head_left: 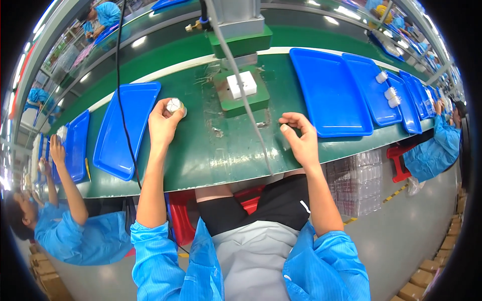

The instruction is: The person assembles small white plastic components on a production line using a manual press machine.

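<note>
Taking the middle of my view as the clock's centre, I have the left hand (163,118) at 10 o'clock above the green bench (201,165). Its fingers are closed in a pinch around a small, white, rounded plastic piece (173,105), which has thin dark lines on its face and sits just off the thumb-side edge of a long blue plastic tray (125,130) at 9 o'clock.

The right hand (302,140) is near 3 o'clock, its fingers loosely curled with a gap between thumb and forefinger; I see nothing in them. I can't tell whether that hand touches the bench.

At 12 o'clock, a white square plastic piece (234,85) rests on a green lower block (258,104), under the green upper block (218,47) of a grey metal press (241,15). A grey hose (221,37) crosses in front of it.

Toward 2 o'clock I have a broad blue plastic tray (329,95), and beyond it a second blue tray (369,88) with white pieces (391,98) by its far edge.

At 8 o'clock sits a co-worker in a blue jacket (83,233).
</note>
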`<state>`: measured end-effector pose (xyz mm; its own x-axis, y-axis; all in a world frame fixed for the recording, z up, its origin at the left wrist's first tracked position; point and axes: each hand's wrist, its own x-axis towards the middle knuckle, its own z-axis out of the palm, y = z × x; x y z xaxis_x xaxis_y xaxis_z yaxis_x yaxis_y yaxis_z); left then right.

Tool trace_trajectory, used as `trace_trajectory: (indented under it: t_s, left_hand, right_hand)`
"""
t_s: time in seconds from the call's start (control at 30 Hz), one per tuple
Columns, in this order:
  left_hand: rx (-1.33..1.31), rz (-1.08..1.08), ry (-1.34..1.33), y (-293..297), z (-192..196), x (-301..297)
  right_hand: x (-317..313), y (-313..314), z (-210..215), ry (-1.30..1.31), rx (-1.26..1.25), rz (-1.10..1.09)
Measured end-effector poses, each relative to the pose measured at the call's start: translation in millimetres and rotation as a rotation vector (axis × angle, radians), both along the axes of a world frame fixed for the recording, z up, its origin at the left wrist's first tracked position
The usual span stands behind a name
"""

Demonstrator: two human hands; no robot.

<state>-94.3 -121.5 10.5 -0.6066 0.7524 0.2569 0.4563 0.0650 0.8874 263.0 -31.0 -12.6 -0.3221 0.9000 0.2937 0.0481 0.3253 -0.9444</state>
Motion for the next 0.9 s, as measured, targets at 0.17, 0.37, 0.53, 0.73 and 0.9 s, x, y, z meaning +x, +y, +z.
trace_trajectory:
  t_s: [0.17, 0.37, 0.53, 0.73, 0.9]
  left_hand:
    - [-0.151, -0.002, 0.072, -11.3, 4.9, 0.3]
    - [-0.096, -0.035, 0.011, -5.6, -6.1, -4.8]
    - [0.000, -0.029, 0.046, -5.0, -4.2, -23.9]
    - [0.042, 0.250, 0.090, -64.7, -10.3, -215.5]
    - [-0.288, 0.306, 0.306, -90.8, -47.0, -280.0]
  right_hand:
    - [-2.0, -1.4, -0.8, -0.005, -0.032, 0.030]
    - [1.3, -1.6, 7.4, -0.009, -0.011, 0.006]
    - [15.5, -2.4, 1.8, 0.077, -0.051, 0.038]
    - [70.9, 21.6, 42.1, 0.165, 0.007, -0.093]
    - [164.9, 120.4, 56.0, 0.006, 0.187, -0.454]
